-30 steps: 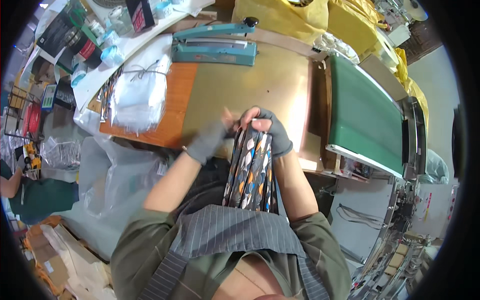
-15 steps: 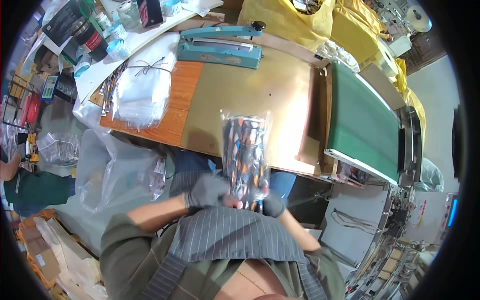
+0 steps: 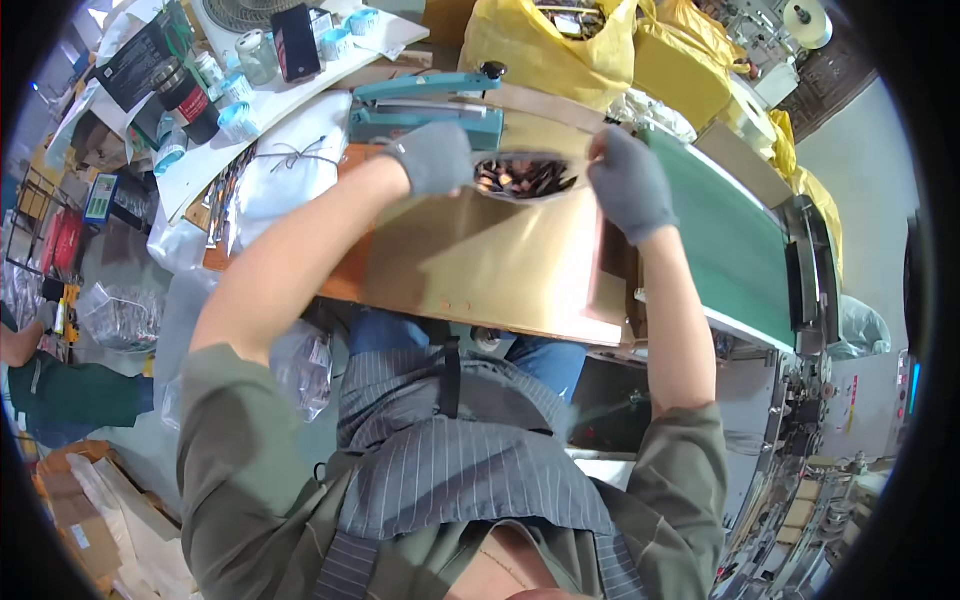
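A clear plastic bag [image 3: 526, 179] packed with slim dark, patterned pieces stands over the brass-coloured board, its mouth facing up. My left hand [image 3: 434, 161], in a grey glove, is closed at the bag's left edge. At the right edge, my grey-gloved right hand [image 3: 632, 185] is closed on the rim, fingertips blurred. What kind of pieces fill the bag cannot be told; only their ends show. Just behind my left hand sits a teal hand-lever bag sealer [image 3: 425, 122], partly covered by that hand.
Left of the board lies a tied stack of clear bags [image 3: 290, 170]. A white shelf [image 3: 290, 105] holds a phone, jars and tape rolls. Green conveyor belt [image 3: 720, 230] runs along the right. Yellow sacks [image 3: 550, 50] stand behind. A co-worker's arm [image 3: 25, 340] shows at far left.
Both hands have moved from close to my apron to far over the board, carrying the filled bag. It lay lengthwise in view before; now its open top faces up.
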Available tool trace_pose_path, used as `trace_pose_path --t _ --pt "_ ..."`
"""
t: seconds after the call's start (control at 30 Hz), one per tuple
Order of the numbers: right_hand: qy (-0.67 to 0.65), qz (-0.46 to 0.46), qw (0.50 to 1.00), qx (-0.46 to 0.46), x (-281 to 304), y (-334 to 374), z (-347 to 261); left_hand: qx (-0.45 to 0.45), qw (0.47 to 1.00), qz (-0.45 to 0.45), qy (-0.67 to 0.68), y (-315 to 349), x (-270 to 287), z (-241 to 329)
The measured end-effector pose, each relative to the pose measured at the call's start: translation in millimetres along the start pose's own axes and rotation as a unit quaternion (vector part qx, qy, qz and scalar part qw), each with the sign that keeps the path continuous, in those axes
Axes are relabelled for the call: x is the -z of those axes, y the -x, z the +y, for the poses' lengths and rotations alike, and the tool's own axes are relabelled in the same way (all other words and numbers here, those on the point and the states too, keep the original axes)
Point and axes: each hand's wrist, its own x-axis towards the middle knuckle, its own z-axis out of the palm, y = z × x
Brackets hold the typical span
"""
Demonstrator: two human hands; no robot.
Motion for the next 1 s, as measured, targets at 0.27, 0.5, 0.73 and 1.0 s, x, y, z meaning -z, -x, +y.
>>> trace_pose_path --t 0.27,0.5,0.73,1.0 --pt "-0.086 -0.066 0.993 -0.053 2 -15 26 0.129 0.941 0.181 0.255 2 43 27" --pt "-0.11 -0.113 0.984 -0.082 35 -14 10 0.073 0.913 0.222 0.334 15 38 30" --pt "-0.094 -0.045 0.979 0.177 15 -11 -56 0.074 0.851 0.239 0.462 48 75 74" --pt "-0.181 -0.041 0.982 0.039 -78 -68 -39 0.139 0.757 0.124 0.627 28 -20 -20"
